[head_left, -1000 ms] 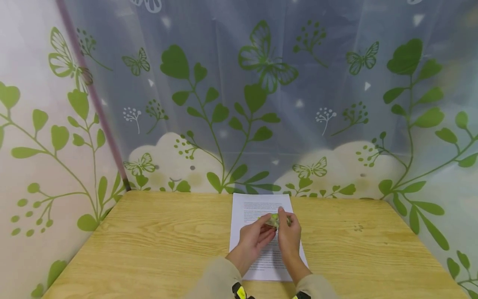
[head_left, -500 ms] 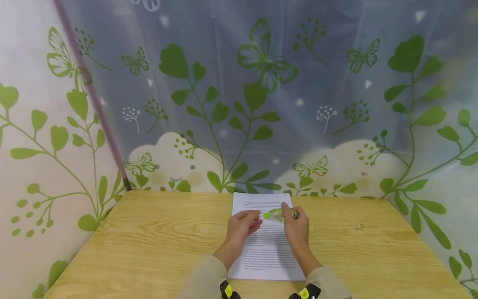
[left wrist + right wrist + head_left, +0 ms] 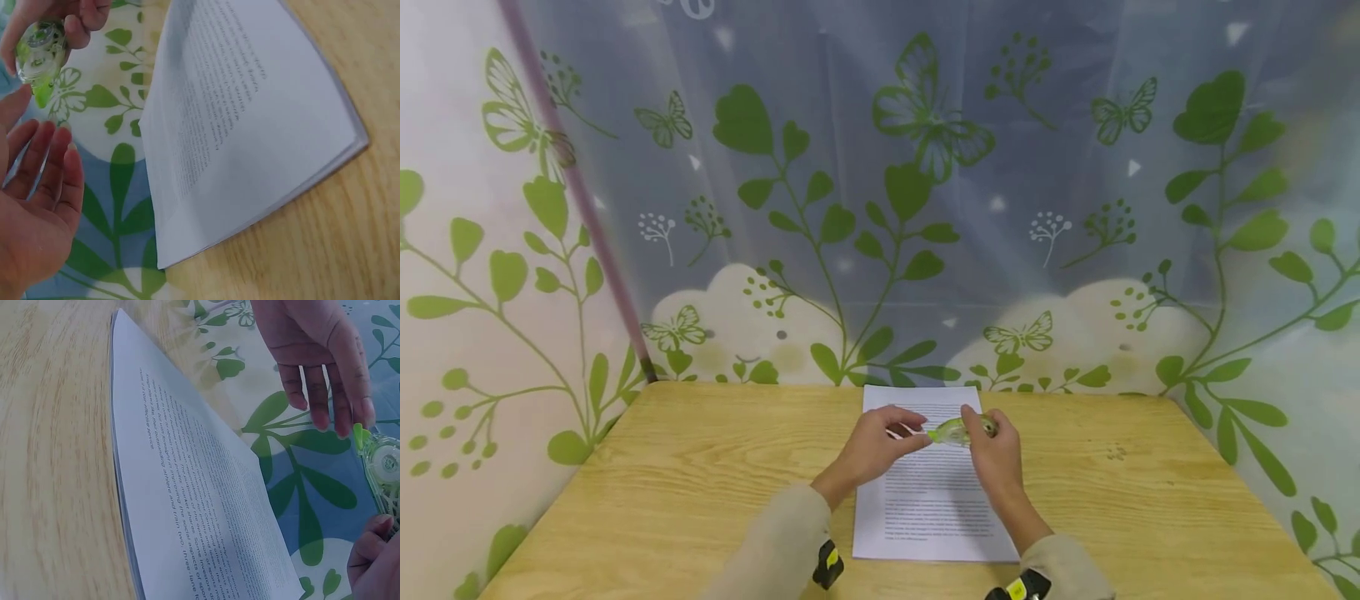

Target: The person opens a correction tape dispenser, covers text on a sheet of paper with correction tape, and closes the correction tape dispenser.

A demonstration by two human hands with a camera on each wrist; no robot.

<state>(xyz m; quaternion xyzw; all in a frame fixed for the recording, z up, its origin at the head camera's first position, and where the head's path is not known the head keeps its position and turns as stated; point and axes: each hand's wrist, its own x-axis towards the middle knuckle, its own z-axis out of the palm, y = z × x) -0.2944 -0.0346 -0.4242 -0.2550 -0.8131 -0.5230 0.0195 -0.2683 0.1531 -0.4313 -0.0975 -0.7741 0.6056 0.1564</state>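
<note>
My right hand (image 3: 997, 458) grips a clear-and-green correction tape dispenser (image 3: 953, 432), its thumb on top, above the printed sheets (image 3: 936, 500). The dispenser's bright green tip (image 3: 42, 94) points toward my left hand (image 3: 874, 443). In the left wrist view, the fingers of that hand are extended and slightly spread, with the thumb end close to the tip. From the right wrist, the tape reel (image 3: 387, 461) shows through the clear casing, and a left fingertip (image 3: 367, 412) lies right at the green tip. The far end of the dispenser is hidden in my right palm.
The papers lie as a thin stack on a wooden table (image 3: 715, 467), reaching nearly to its back edge. Behind and beside the table hangs a curtain (image 3: 820, 167) printed with leaves and butterflies. Wrist straps (image 3: 829, 563) sit on both sleeves.
The hands were together around the dispenser, then drew apart, baring its body. The left forearm has swung left, while its thumb and fingers have parted beside the tip. The right hand keeps its grip.
</note>
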